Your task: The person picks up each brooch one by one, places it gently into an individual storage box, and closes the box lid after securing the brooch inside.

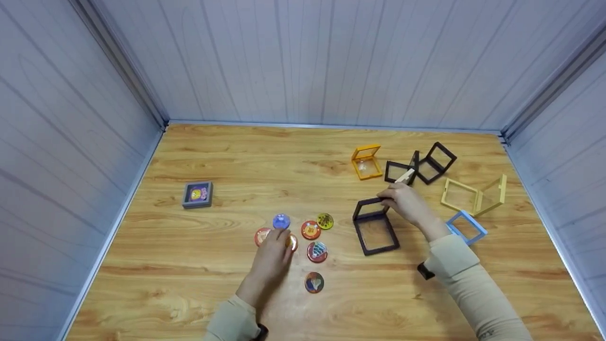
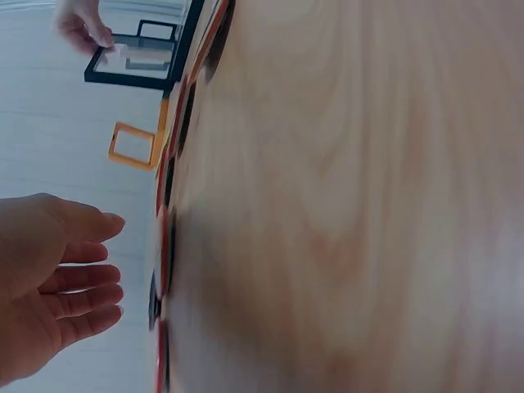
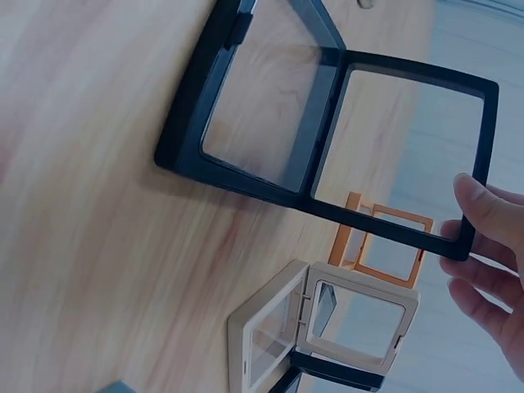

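Observation:
In the head view my left hand [image 1: 270, 255] hovers low over several round button badges. A red-rimmed badge [image 1: 262, 236] and an orange one [image 1: 294, 243] peek out beside its fingers, and a blue badge [image 1: 281, 221] lies just beyond. The left wrist view shows that hand's fingers [image 2: 86, 286] loosely extended, with nothing held. At the right, my right hand [image 1: 405, 203] pinches the raised lid's corner of a black hinged display frame [image 1: 364, 237], thumb on one side and fingers on the other. The frame stands open on the table, its clear film visible in the right wrist view.
Further badges [image 1: 317, 252] lie between the hands. Behind the right hand stand open frames: orange [image 1: 367, 163], black [image 1: 431, 168], cream [image 3: 360, 319], yellow [image 1: 473, 196] and blue [image 1: 466, 227]. A grey case [image 1: 197, 194] with a badge inside sits far left. Panels wall the table.

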Demonstrator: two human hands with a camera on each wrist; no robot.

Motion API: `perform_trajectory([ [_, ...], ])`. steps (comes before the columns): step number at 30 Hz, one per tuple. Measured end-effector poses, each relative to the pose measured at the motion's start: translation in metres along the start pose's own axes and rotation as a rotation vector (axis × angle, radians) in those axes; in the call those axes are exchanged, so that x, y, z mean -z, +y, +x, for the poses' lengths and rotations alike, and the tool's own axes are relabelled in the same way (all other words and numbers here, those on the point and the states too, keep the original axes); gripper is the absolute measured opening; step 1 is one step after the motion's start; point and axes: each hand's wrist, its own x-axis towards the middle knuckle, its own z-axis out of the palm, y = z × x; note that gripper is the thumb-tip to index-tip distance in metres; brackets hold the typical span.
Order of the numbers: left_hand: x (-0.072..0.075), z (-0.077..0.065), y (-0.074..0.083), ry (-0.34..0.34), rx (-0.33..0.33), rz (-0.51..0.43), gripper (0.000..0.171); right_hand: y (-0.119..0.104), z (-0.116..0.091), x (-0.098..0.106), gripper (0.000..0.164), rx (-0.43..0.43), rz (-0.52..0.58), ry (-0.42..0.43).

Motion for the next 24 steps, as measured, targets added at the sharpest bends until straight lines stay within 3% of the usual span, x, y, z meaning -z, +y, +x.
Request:
perform_trajectory([
  [11,-0.019,-0.003,0.003,0.075,-0.019,0.132,0.042,-0.003,-0.014,-0.005,0.022,-0.031,-0.014,0.124],
  [24,-0.018,-0.001,0.005,0.003,0.033,0.13,0.048,-0.022,-0.033,-0.007,0.023,-0.2,0.07,0.096],
])
